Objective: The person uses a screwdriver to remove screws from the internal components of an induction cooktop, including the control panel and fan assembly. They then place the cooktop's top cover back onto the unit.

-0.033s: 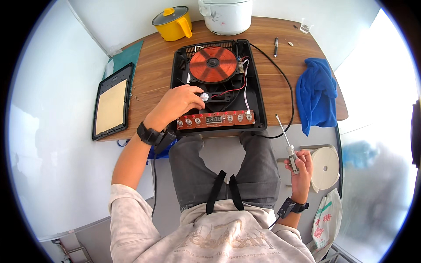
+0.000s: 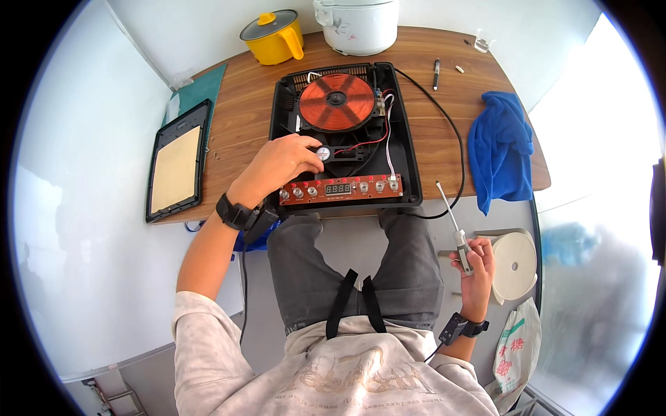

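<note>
An opened black induction cooker housing [image 2: 409,152] lies on the table, with an orange coil [image 2: 326,104], a red circuit board [image 2: 347,187] along the front and red and white wires. My left hand [image 2: 281,163] reaches into it from the left, fingers closed on a small black part [image 2: 343,154] with a round silver disc, below the coil; the fingertips are partly hidden. My right hand [image 2: 475,270] is beside the table's front right edge, gripping a screwdriver [image 2: 459,240] by its handle, blade pointing up toward the housing's corner.
The wooden table [image 2: 243,104] holds a yellow pot [image 2: 270,45], a white cooker [image 2: 357,24], a blue cloth [image 2: 499,152], a pen [image 2: 436,74], a glass [image 2: 482,44], a black cable and a detached black cover [image 2: 177,166] on the left. A round stool [image 2: 513,281] stands at the lower right.
</note>
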Demonstrator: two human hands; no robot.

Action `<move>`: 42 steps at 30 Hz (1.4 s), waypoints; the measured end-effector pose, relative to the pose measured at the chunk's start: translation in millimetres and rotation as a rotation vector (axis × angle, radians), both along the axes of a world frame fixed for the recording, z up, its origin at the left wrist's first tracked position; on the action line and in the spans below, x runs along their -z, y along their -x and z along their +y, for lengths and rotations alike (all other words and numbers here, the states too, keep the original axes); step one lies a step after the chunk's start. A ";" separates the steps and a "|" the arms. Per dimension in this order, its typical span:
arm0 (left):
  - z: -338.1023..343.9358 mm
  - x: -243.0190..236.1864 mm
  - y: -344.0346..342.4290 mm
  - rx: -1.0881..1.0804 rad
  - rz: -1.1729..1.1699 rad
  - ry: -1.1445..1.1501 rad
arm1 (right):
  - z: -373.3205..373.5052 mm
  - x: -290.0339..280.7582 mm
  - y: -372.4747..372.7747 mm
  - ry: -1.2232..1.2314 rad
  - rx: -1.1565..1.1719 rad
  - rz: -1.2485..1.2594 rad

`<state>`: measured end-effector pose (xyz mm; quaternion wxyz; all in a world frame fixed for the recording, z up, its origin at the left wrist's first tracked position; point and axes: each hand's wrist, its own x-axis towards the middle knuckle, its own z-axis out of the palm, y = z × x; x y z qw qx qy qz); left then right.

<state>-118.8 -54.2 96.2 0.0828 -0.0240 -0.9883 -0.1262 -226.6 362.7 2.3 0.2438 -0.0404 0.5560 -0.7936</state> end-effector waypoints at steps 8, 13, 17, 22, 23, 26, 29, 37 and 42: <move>-0.1 -6.2 -1.2 -0.009 0.051 -0.031 | 1.8 4.7 1.3 0.023 0.011 -0.014; -2.8 -3.8 -2.8 0.025 0.099 -0.002 | 0.7 7.0 2.3 0.036 0.002 -0.020; 4.9 -8.0 -1.2 0.024 0.061 0.015 | 0.4 7.4 2.8 0.043 0.002 -0.025; 4.8 -8.9 -0.6 0.023 -0.021 0.107 | -2.3 5.0 2.4 0.034 -0.001 -0.017; 4.6 -8.9 -0.5 0.021 -0.024 0.121 | -2.1 4.6 2.5 0.037 -0.005 -0.018; 4.8 -12.3 -1.8 0.010 -0.070 0.122 | -2.0 4.8 2.5 0.044 -0.017 -0.023; 1.2 -7.0 -2.9 0.030 -0.018 0.118 | -1.8 4.8 2.5 0.038 -0.008 -0.021; -3.8 -3.2 -2.8 0.060 0.069 0.085 | -3.3 3.8 1.1 0.034 -0.001 -0.024; -0.7 -8.9 -1.2 -0.002 -0.035 0.108 | -1.6 6.5 2.5 0.041 -0.005 -0.016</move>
